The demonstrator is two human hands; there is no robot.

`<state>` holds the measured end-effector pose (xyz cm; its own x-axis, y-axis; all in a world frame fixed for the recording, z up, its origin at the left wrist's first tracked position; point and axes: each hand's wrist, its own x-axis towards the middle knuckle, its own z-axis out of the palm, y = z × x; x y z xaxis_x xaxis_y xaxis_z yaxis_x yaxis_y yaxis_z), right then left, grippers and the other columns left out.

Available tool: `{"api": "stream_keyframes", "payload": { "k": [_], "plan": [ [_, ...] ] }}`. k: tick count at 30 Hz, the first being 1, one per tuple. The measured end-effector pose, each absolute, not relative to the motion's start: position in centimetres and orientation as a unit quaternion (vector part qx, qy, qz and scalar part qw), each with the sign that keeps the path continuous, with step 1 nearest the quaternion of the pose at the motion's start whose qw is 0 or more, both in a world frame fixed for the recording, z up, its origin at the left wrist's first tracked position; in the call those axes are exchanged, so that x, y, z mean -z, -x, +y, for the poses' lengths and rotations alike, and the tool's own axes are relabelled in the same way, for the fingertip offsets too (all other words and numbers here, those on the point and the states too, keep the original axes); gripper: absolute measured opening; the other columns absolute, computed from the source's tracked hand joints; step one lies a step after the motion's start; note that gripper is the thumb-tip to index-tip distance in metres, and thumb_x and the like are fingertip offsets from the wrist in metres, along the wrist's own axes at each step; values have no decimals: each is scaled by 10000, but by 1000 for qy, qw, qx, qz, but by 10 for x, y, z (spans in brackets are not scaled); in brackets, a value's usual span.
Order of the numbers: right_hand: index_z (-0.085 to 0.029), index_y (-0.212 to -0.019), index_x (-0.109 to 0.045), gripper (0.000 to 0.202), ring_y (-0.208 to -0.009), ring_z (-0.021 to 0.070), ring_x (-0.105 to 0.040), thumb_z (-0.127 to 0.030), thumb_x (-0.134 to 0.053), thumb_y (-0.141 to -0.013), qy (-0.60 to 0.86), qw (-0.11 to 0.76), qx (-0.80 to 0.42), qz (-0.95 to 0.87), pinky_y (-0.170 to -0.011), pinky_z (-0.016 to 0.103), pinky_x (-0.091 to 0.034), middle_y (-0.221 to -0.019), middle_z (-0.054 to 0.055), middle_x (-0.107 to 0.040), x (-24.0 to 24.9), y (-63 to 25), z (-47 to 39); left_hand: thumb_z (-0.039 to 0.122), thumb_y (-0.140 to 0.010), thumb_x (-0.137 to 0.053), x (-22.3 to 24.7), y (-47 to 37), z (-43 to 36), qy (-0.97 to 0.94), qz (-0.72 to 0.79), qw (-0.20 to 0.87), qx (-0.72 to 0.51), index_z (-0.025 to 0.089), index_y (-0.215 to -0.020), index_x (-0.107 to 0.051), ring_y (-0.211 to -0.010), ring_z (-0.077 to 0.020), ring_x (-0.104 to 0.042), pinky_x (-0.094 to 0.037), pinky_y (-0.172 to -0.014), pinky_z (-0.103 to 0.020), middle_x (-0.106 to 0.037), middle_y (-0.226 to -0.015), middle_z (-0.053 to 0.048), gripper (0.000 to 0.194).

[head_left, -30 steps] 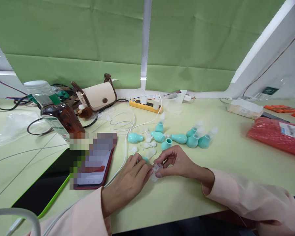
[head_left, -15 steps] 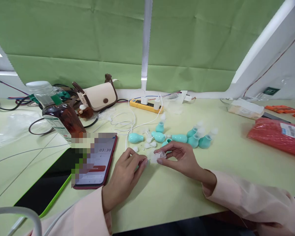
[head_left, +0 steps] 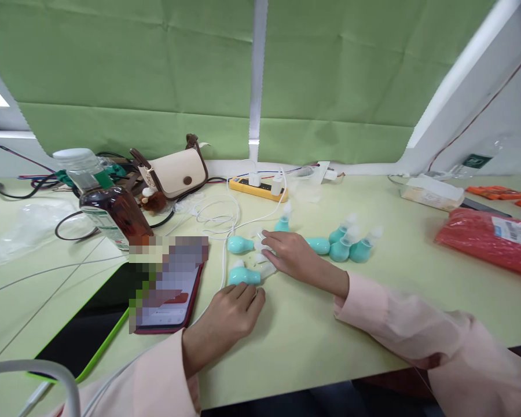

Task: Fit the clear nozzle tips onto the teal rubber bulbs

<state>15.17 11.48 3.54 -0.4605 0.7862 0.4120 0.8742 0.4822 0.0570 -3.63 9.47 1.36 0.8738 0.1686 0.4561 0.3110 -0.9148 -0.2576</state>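
Observation:
My left hand (head_left: 228,318) rests on the table, fingers curled, at the near side of a teal squeeze bulb (head_left: 244,277) lying on its side. Whatever is in those fingers is hidden. A clear tube-like piece (head_left: 268,270) lies by the bulb's right end. Over the small clear and white plastic pieces (head_left: 260,258) reaches my right hand (head_left: 297,258), fingers stretched left and thumb apart. Another teal bulb (head_left: 240,245) lies just left of those pieces. Beyond my right hand are a lying bulb (head_left: 318,246) and several upright bulbs with clear nozzles (head_left: 341,249).
Two phones, one green-edged (head_left: 87,321) and one red-edged (head_left: 173,295), lie left. Behind stand a dark bottle (head_left: 117,214), a cream handbag (head_left: 178,174) and a yellow power strip (head_left: 258,189) with white cables. A red plastic package (head_left: 481,237) lies right.
The clear plastic part that was between my hands is no longer visible there. My right hand has moved forward and left; my left hand has drawn back, uncovering the near bulb.

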Motion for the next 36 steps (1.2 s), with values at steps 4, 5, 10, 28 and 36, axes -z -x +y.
{"api": "stream_keyframes", "payload": {
  "k": [4, 5, 10, 28, 36],
  "plan": [
    [-128, -853, -586, 129, -880, 230, -577, -167, -470, -812, 484, 184, 124, -846, -672, 329, -483, -1021, 136, -595, -33, -157, 110, -6, -802, -334, -14, 36, 99, 955, -172, 155, 185, 98, -807, -535, -683, -224, -621, -529, -532, -330, -647, -769, -116, 227],
    [-131, -867, -584, 135, -909, 232, -563, -174, -469, -812, 478, 200, 128, -846, -697, 341, -483, -1038, 138, -587, -34, -160, 109, -16, -796, -334, -14, 36, 101, 955, -187, 155, 167, 89, -825, -543, -730, -231, -626, -536, -561, -335, -654, -819, -130, 236],
    [-134, -1042, -535, 274, -1081, 288, -428, -225, -486, -788, 505, 266, 189, -799, -827, 436, -426, -1233, 165, -435, -56, -176, 118, -43, -770, -381, -9, 33, 106, 954, -239, 160, 85, 22, -1004, -535, -942, -255, -593, -536, -714, -347, -627, -1029, -172, 288],
    [-171, -1159, -343, 435, -599, 175, -573, -220, -520, -764, 535, 441, 185, -696, -549, 305, -455, -734, 25, -580, -75, -182, 128, 145, -793, -466, -15, 35, 98, 919, -218, 102, 313, 120, -840, -546, -624, -185, -605, -498, -522, -282, -627, -671, -63, 96],
    [-172, -1042, -493, 292, -576, 128, -504, -212, -569, -763, 292, 379, 87, -874, -549, 270, -429, -635, 2, -575, -85, -136, 43, 311, -757, -392, -29, 44, 87, 878, -174, -140, 424, 183, -684, -397, -445, -108, -391, -344, -408, -225, -409, -528, 22, 148]
  ]
}}
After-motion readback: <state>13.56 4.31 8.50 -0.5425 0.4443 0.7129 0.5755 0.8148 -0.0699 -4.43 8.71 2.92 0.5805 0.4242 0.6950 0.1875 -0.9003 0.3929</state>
